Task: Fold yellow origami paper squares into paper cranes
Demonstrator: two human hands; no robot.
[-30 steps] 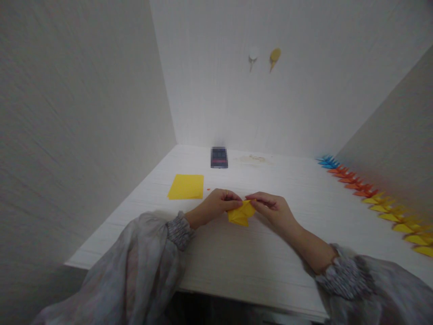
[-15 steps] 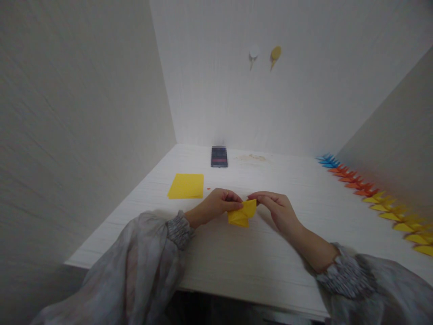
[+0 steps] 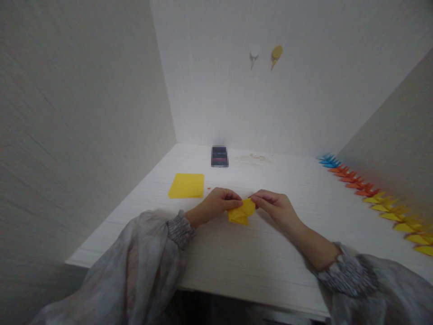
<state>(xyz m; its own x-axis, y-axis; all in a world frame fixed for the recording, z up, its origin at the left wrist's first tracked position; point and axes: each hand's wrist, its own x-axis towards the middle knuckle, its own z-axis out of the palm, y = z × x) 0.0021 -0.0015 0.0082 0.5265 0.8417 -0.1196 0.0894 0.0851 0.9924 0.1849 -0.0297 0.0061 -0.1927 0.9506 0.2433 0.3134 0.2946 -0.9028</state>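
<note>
A partly folded piece of yellow origami paper [image 3: 239,216] is held just above the white table [image 3: 257,266]. My left hand [image 3: 220,201] pinches its upper left part between thumb and fingers; a ring shows on one finger. My right hand [image 3: 273,204] pinches the paper's upper right corner with thumb and fingertips. Between the two hands the paper's top flap bends in a curve. To the left of my left hand lies a stack of square yellow paper [image 3: 186,185].
A dark, blurred-out flat device [image 3: 219,156] lies near the back wall. Along the right side runs a row of folded paper figures, blue [image 3: 329,160], orange [image 3: 353,181] and yellow [image 3: 399,219]. Two round hooks, one yellow [image 3: 277,52], are on the back wall.
My right thumb and fingers have closed on the paper's right corner, where the fingers were straighter before. The flap there now curves. My left hand keeps its grip.
</note>
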